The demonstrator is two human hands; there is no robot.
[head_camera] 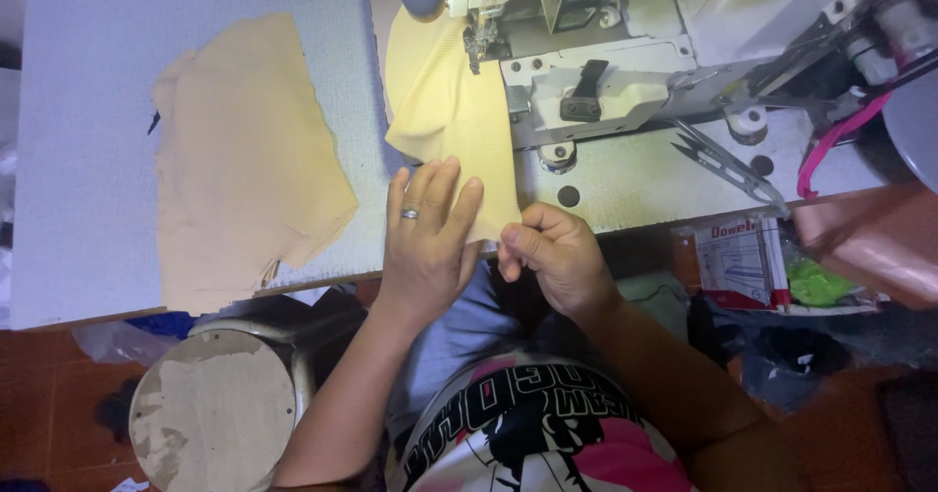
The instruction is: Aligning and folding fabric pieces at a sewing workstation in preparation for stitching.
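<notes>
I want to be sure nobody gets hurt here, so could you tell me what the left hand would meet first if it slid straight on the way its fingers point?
Probably only more yellow fabric under the left hand, then the needle area of the sewing machine, though depth is unclear.

L hand (427,233) flat on yellow fabric (454,111), R hand (549,253) pinching its edge.

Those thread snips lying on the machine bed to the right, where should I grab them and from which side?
Take the thread snips by the closed rear end near the table's front edge, coming from the near right. The pointed blades face up-left toward the sewing machine, so that end is best avoided. The right hand, now pinching the yellow ribbed fabric, is likely the closer one.
</notes>
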